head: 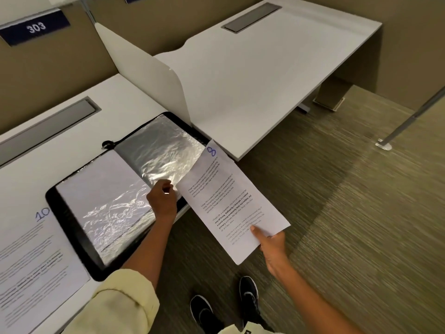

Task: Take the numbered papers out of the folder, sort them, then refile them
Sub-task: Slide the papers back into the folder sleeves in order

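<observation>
A black folder [72, 239] lies open on the white desk [130, 97], its clear plastic sleeves [163, 150] shining. My left hand [161, 200] pinches the lower edge of the right-hand sleeve. My right hand [272, 249] grips the bottom corner of the paper numbered 8 [231, 201], thumb on top. That sheet is tilted over the desk's front edge, with its top corner over the right sleeve. The paper numbered 10 [33, 268] lies flat on the desk to the left of the folder.
A white divider panel [154, 75] stands just behind the folder's right side, and a second white desk [265, 68] lies beyond it. Grey cable hatches [48, 126] are set in the desks. My black shoes [224, 307] stand on carpet.
</observation>
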Demonstrator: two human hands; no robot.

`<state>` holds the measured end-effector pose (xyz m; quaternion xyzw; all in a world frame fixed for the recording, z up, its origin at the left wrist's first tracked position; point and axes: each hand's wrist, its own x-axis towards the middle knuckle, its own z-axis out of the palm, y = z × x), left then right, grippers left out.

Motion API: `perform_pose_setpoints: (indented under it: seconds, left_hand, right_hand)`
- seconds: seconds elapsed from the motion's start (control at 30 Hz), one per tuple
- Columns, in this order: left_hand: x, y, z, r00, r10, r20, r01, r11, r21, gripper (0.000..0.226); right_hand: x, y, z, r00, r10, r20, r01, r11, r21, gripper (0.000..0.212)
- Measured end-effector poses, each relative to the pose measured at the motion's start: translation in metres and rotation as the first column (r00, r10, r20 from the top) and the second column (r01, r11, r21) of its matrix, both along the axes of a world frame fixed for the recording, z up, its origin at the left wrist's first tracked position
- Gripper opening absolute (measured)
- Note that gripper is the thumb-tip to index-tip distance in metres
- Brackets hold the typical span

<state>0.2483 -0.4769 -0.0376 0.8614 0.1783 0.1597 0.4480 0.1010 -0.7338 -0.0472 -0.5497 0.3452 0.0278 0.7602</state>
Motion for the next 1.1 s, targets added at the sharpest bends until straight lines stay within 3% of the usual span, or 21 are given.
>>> perform_pose_setpoints:
  seconds: [0.13,0.33,0.63,0.87,1.0,1.1]
  left_hand:
    - [0.001,0.000,-0.003,0.997,-0.056,0.047,0.054,0.997,0.055,0.023]
    - [0.005,0.001,-0.003,0.994,-0.114,-0.004,0.114,0.992,0.060,0.017]
    - [0.011,0.004,0.002,0.969,-0.231,-0.088,0.225,0.972,-0.074,0.017]
    - [0.026,0.015,-0.010,0.937,-0.294,-0.187,0.273,0.953,-0.131,0.020]
    - [0.031,0.017,-0.012,0.916,-0.331,-0.228,0.305,0.941,-0.145,0.019]
    - [0.031,0.021,-0.013,0.907,-0.354,-0.229,0.331,0.934,-0.133,0.014]
  right_hand:
    - [-0.006,0.014,-0.002,0.999,-0.004,0.041,0.005,1.000,-0.023,0.034]
    - [-0.013,0.033,-0.008,0.999,0.054,0.001,-0.054,0.997,-0.062,0.017]
    - [-0.010,0.054,0.000,0.993,0.117,-0.009,-0.118,0.991,-0.069,0.039]
    - [-0.001,0.043,0.021,0.990,0.144,-0.007,-0.144,0.985,-0.099,0.031]
    - [0.012,0.031,0.042,0.993,0.094,0.068,-0.094,0.996,-0.010,0.042]
    - [0.022,0.022,0.058,0.973,0.192,0.126,-0.191,0.981,-0.016,0.058]
